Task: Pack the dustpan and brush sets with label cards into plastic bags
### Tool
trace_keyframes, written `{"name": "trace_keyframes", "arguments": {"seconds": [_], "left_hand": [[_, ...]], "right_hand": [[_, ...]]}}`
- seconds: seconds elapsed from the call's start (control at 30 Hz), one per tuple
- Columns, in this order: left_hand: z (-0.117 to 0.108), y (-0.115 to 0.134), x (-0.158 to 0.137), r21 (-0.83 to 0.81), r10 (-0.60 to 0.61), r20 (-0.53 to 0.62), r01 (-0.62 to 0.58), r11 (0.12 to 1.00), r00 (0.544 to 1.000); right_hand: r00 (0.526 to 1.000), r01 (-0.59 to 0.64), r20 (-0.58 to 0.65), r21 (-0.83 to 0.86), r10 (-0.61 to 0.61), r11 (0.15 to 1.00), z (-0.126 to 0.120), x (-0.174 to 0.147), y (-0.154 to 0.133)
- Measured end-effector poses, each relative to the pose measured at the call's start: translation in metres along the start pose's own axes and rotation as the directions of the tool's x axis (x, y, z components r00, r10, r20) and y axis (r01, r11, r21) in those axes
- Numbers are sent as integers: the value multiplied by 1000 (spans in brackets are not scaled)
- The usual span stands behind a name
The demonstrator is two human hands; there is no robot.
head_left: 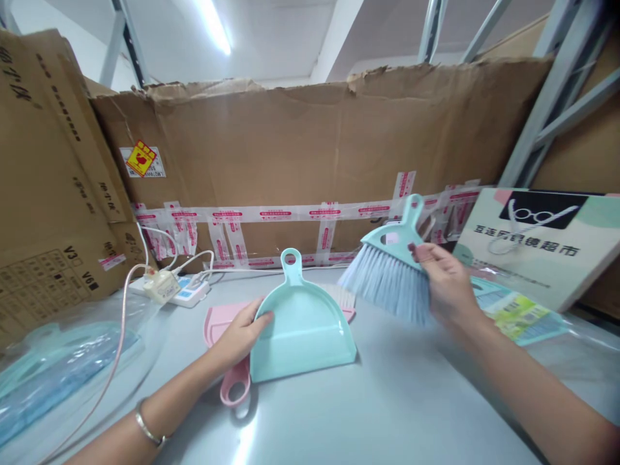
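Note:
My left hand [245, 332] grips the left edge of a mint-green dustpan [305, 323], its handle pointing away from me. In my right hand [445, 278] is a hand broom [392, 271] with a mint-green head and pale blue bristles. The broom is raised above the table, handle up and bristles down, to the right of the dustpan and apart from it. Partly hidden behind and under the dustpan lies a pink dustpan [220, 323], whose pink ring handle [236, 384] sticks out near my left wrist. Pale bristles [339, 297] show behind the dustpan's right side.
At the left, a plastic-wrapped mint-and-blue set [62, 355] lies by a power strip [186, 290] with cables. A packaged set [523, 310] and a box with glasses printed on it [537, 245] are at the right. Cardboard [271, 148] stands along the back of the grey table [387, 413].

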State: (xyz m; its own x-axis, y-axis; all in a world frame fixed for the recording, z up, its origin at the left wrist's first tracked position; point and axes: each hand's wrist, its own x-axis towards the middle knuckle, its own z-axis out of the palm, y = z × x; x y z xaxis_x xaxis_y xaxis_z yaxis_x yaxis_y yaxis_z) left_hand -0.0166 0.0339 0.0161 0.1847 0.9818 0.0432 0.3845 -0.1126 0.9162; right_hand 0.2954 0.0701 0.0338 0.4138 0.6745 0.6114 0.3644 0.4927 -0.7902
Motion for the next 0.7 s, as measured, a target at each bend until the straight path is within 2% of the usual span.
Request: {"name": "trace_keyframes", "arguments": {"seconds": [0.07,0.17,0.23,0.3,0.4,0.5,0.7], "left_hand": [[2,0,0,-23,6,9,-6,1000,1000],[4,0,0,-34,36,7,-36,999,999],[4,0,-1,-33,65,8,-64,997,998],[3,0,-2,-38,99,39,-98,994,994],[4,2,-2,7,146,124,-148,989,981],[8,5,-3,46,193,176,-204,978,965],[14,10,-5,48,227,199,-241,969,953]], "right_hand": [[982,-70,179,30,63,997,12,-21,-11],[873,-91,480,-11,85,996,32,-57,-25],[814,-50,576,-65,79,997,42,-74,-29],[809,-8,585,-97,64,995,49,-83,-30],[860,121,510,-133,-37,984,54,-88,-28],[886,241,445,-196,-133,951,57,-89,-26],[890,303,416,-232,-188,924,63,-88,-28]]}}
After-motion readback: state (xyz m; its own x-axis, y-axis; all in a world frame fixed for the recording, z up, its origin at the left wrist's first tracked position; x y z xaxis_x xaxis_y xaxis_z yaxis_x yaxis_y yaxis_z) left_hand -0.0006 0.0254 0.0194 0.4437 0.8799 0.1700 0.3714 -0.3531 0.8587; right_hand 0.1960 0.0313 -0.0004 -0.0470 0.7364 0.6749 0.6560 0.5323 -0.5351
